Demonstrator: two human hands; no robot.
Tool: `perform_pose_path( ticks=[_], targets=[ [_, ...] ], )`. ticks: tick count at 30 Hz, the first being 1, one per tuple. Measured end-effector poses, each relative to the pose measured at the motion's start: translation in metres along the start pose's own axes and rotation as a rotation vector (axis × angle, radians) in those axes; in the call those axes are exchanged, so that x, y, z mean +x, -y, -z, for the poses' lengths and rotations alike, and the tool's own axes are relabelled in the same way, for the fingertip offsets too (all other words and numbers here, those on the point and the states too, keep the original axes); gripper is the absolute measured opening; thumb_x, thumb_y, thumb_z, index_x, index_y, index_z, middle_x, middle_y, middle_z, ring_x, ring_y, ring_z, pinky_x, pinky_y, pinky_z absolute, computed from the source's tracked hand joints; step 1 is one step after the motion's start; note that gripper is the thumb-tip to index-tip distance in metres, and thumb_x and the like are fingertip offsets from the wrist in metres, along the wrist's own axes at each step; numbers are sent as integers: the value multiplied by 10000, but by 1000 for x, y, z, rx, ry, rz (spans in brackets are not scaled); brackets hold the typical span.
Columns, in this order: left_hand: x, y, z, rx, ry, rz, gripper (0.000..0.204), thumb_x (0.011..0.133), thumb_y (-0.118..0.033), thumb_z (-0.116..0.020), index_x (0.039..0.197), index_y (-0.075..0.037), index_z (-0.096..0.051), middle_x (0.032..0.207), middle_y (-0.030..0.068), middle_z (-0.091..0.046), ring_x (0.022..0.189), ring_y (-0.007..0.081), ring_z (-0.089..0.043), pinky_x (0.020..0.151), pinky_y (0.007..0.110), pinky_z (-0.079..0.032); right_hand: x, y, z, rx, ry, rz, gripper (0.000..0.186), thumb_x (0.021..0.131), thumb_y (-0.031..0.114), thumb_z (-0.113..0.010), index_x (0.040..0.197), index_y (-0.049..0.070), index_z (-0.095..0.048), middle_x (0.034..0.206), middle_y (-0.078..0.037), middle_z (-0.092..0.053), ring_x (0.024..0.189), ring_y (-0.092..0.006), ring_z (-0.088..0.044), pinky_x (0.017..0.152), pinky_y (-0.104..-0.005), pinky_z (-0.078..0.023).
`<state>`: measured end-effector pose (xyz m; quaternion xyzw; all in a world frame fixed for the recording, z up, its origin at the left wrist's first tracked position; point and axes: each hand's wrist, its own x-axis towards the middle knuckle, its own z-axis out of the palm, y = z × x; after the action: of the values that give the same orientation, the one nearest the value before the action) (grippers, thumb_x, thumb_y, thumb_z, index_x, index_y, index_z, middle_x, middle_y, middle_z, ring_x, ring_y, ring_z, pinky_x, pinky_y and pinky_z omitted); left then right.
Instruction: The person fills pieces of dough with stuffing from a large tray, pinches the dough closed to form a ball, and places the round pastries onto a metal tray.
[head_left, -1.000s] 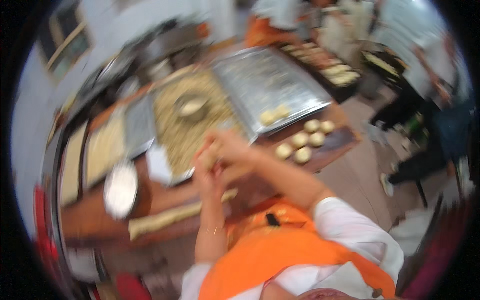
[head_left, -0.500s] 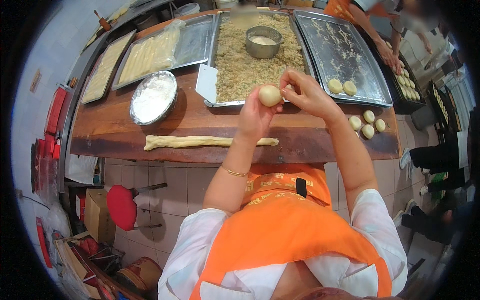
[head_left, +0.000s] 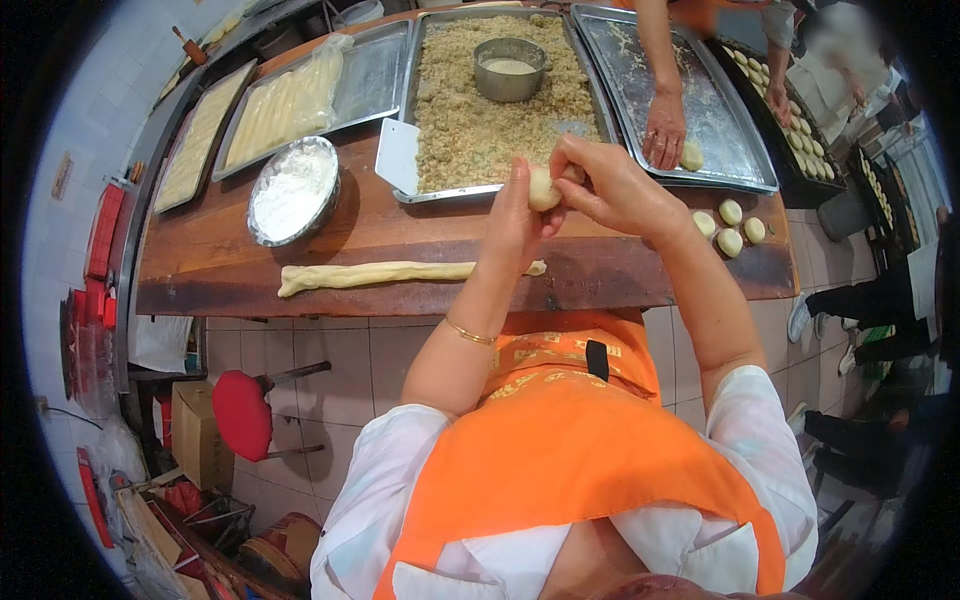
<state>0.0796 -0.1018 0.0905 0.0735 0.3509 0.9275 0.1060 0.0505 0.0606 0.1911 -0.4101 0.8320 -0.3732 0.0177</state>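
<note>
Dough ball [head_left: 541, 190]: pinched side rightward, long axis unclear.

A red stool [head_left: 243, 415] neighbours a cardboard box [head_left: 203, 428]; tiles [head_left: 335, 345] below.

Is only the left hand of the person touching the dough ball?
No: the left hand holds the dough ball, and the right hand pinches at its side.
</note>
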Motion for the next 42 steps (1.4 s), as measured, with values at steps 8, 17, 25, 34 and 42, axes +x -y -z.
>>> perform_pose_path(
  ticks=[8,17,25,34,42],
  targets=[
    [2,1,1,157,89,52,481,1070,-473,-339,1179,-67,-571,988,53,-612,800,108,-566,653,258,-454,-16,-2,5,-96,-38,138,159,858,39,-644,943,24,-509,760,-150,-545,679,-337,-558,623,-387,-458],
    [-16,-5,-8,468,382,116,490,954,-106,-653,1402,-29,-469,1223,42,-596,1113,126,-586,971,313,-495,-47,-7,7,-146,-18,175,117,879,47,-626,958,20,-544,843,-152,-542,811,-374,-576,705,-404,-478],
    [-25,54,8,768,171,61,287,870,-95,-726,1140,-20,-666,1099,42,-662,1043,137,-614,915,297,-493,-107,-41,-39,58,-489,-260,117,861,51,-641,977,40,-630,928,-99,-634,799,-225,-614,722,-333,-495],
    [7,81,37,1029,104,162,484,1001,-336,-555,1341,8,-571,1327,174,-613,1254,243,-554,1057,339,-414,-156,-87,-88,-321,-659,-294,414,790,80,-678,1198,104,-609,1331,-108,-540,1262,-339,-468,1067,-458,-350],
    [46,114,23,1798,194,-244,469,1027,-336,-431,1304,18,-565,1364,209,-563,1300,373,-488,1103,449,-356,-177,-87,-83,-265,-787,-276,354,797,47,-662,1148,82,-636,1286,-109,-575,1207,-324,-514,1050,-436,-373]
  ],
)
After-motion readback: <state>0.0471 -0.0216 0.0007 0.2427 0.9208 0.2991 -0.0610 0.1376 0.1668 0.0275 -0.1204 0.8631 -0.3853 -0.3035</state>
